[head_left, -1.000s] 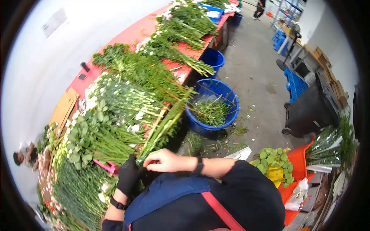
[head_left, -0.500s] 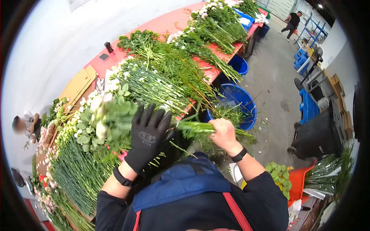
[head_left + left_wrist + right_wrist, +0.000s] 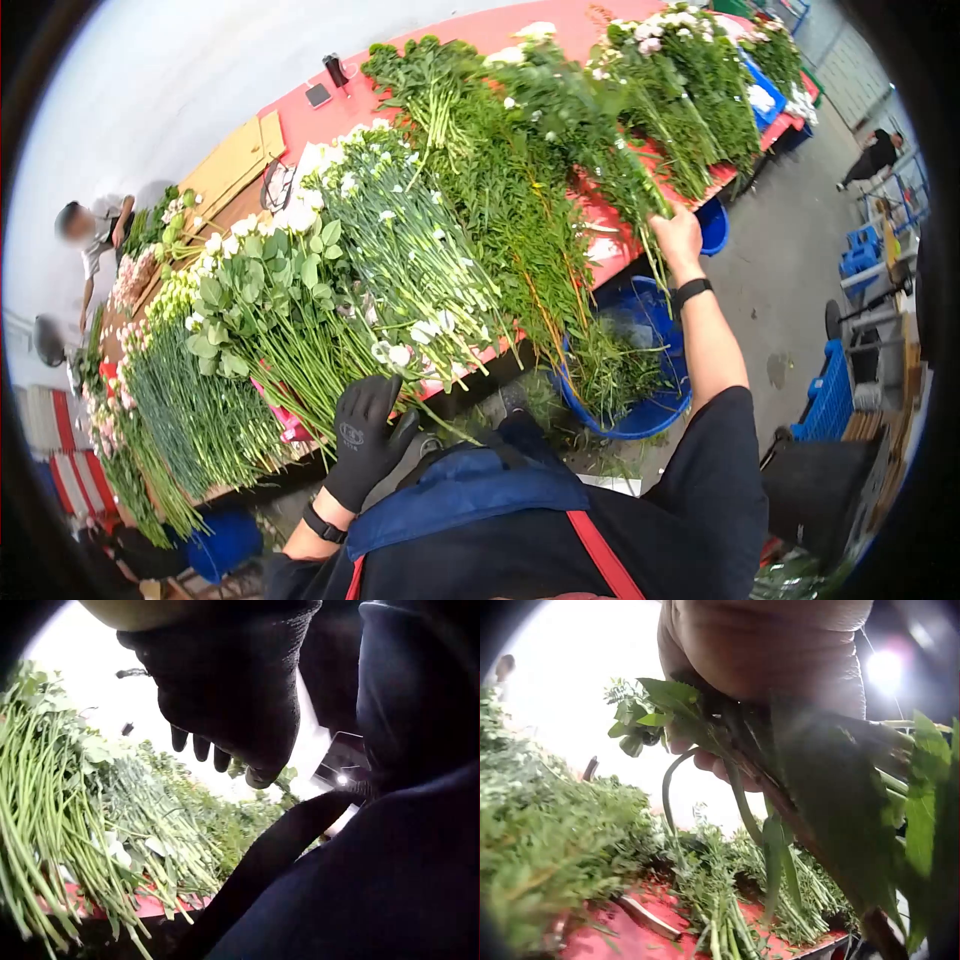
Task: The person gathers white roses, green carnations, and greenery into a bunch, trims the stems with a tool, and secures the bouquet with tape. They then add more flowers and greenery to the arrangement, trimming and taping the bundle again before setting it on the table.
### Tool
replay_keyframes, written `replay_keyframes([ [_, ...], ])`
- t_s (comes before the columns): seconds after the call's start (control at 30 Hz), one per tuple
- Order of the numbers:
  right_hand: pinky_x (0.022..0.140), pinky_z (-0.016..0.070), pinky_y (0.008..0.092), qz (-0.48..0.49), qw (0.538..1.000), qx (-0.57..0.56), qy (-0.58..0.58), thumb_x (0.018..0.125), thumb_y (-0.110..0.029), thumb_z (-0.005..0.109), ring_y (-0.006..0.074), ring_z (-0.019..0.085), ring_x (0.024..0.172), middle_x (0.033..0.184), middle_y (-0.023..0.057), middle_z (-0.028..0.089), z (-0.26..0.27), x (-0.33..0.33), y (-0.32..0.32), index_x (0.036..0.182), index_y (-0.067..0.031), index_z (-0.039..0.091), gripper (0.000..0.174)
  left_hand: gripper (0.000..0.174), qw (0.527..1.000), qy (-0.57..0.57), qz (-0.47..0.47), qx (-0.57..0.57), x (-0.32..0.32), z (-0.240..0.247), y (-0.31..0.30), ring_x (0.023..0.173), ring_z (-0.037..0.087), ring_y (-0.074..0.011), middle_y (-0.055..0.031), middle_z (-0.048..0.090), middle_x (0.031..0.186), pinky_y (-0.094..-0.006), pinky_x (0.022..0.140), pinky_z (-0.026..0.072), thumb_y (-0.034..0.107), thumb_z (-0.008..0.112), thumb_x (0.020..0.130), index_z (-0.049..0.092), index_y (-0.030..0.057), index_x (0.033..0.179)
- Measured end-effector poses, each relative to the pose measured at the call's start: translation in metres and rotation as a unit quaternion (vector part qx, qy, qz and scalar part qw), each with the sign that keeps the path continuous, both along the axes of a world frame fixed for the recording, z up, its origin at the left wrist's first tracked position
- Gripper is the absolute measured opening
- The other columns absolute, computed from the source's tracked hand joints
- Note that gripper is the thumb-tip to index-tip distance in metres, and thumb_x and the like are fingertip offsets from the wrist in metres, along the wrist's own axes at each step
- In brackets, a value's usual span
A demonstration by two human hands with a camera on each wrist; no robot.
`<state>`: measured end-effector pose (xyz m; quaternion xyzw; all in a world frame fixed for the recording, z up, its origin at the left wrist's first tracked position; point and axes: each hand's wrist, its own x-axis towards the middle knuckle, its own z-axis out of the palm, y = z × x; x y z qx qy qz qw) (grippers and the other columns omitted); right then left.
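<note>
My bare right hand grips the lower stems of a leafy flower bunch, held out over the far part of the red table. White blooms top the bunch, and its cut ends hang below the fist. In the right wrist view the fingers of the right hand curl round stems and broad leaves. My left hand, in a black work glove, holds nothing and hovers near the table's front edge, beside green rose stems. Its fingers hang loosely in the left wrist view.
White-flowered stems and feathery greenery cover the table in rows. Below its edge stands a blue bucket of cuttings. A black bin and blue crate stand at right. One person is at left, another far right.
The right hand has carried the bunch from beside the left hand out to the far right over the table. The left hand, spread by the bunch half a second ago, has dropped back toward the body.
</note>
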<state>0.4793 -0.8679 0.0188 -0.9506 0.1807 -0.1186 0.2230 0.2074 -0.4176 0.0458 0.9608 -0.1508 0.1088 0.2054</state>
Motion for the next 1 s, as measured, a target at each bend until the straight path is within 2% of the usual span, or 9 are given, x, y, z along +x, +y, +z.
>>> replay_keyframes([
  [0.13,0.087,0.0469,0.0459,0.061,0.994,-0.085,-0.020,0.076,-0.033,0.069,0.0351,0.058,0.106,0.114,0.0179,0.061,-0.067,0.079,-0.050,0.129,-0.0140,0.053,0.058,0.062,0.997,0.052,0.047,0.012,0.008,-0.005,-0.026,0.105,0.054,-0.0378,-0.0179,0.058,0.115,-0.0480,0.091,0.0410,0.016,0.073,0.077,0.045,0.0043,0.132],
  [0.2,0.097,0.0397,0.0482,0.115,0.974,-0.186,0.052,0.077,-0.033,0.073,0.0333,0.044,0.121,0.135,0.0130,0.045,-0.078,0.089,-0.052,0.143,-0.0191,0.034,0.078,0.061,0.996,0.071,0.061,0.008,0.008,-0.010,-0.032,0.105,0.054,-0.0377,-0.0178,0.058,0.116,-0.0481,0.091,0.0408,0.016,0.073,0.078,0.046,0.0038,0.131],
  [0.3,0.098,0.0374,0.0495,0.113,0.945,-0.284,0.114,0.077,-0.030,0.072,0.0324,0.044,0.122,0.138,0.0127,0.042,-0.089,0.087,-0.044,0.142,-0.0139,0.036,0.076,0.061,0.992,0.094,0.077,-0.018,0.011,-0.017,-0.043,0.106,0.054,-0.0377,-0.0175,0.058,0.116,-0.0482,0.092,0.0407,0.016,0.072,0.079,0.046,0.0036,0.132],
  [0.43,0.093,0.0396,0.0488,0.182,0.951,-0.229,-0.102,0.081,-0.020,0.065,0.0331,0.047,0.117,0.128,0.0146,0.050,-0.084,0.058,-0.010,0.122,-0.0083,0.053,0.044,0.059,0.992,0.101,0.078,-0.009,0.013,-0.024,-0.057,0.107,0.054,-0.0365,-0.0180,0.058,0.116,-0.0469,0.091,0.0412,0.018,0.070,0.081,0.046,0.0033,0.133],
  [0.53,0.065,0.0497,0.0438,0.263,0.961,0.047,0.074,0.078,-0.036,0.068,0.0339,0.064,0.068,0.071,0.0176,0.065,-0.074,0.006,0.045,0.074,-0.0005,0.069,0.036,0.058,0.996,0.071,0.057,-0.018,0.020,-0.028,-0.060,0.105,0.055,-0.0358,-0.0177,0.058,0.114,-0.0464,0.090,0.0419,0.018,0.070,0.081,0.047,0.0041,0.132],
  [0.6,0.068,0.0502,0.0427,0.317,0.930,0.083,0.165,0.077,-0.037,0.069,0.0335,0.064,0.071,0.071,0.0171,0.065,-0.089,-0.020,0.063,0.078,-0.0030,0.070,0.034,0.058,0.995,0.084,0.047,-0.028,0.028,-0.026,-0.061,0.101,0.056,-0.0343,-0.0155,0.059,0.110,-0.0451,0.086,0.0433,0.017,0.072,0.079,0.049,0.0052,0.130],
  [0.67,0.071,0.0493,0.0397,0.313,0.947,-0.019,0.074,0.076,-0.023,0.067,0.0313,0.063,0.079,0.079,0.0160,0.063,-0.114,-0.032,0.070,0.078,-0.0023,0.069,0.021,0.057,0.996,0.076,0.026,-0.039,0.035,-0.025,-0.059,0.099,0.057,-0.0334,-0.0144,0.060,0.108,-0.0444,0.084,0.0439,0.017,0.072,0.078,0.049,0.0055,0.129],
  [0.83,0.066,0.0469,0.0381,0.200,0.968,0.140,-0.048,0.075,-0.007,0.062,0.0329,0.059,0.074,0.080,0.0168,0.058,-0.101,-0.058,0.077,0.087,0.0004,0.060,0.014,0.053,0.998,0.041,0.007,-0.052,0.041,-0.020,-0.054,0.092,0.059,-0.0320,-0.0124,0.062,0.102,-0.0433,0.080,0.0450,0.018,0.071,0.079,0.052,0.0056,0.127],
  [1.0,0.069,0.0414,0.0438,0.320,0.937,0.047,-0.130,0.073,-0.001,0.061,0.0348,0.053,0.076,0.080,0.0151,0.054,-0.063,-0.140,0.090,0.093,-0.0009,0.053,0.022,0.043,0.981,0.040,0.015,-0.190,0.034,-0.034,-0.048,0.081,0.061,-0.0312,-0.0156,0.065,0.094,-0.0408,0.072,0.0481,0.021,0.070,0.081,0.058,0.0023,0.118],
])
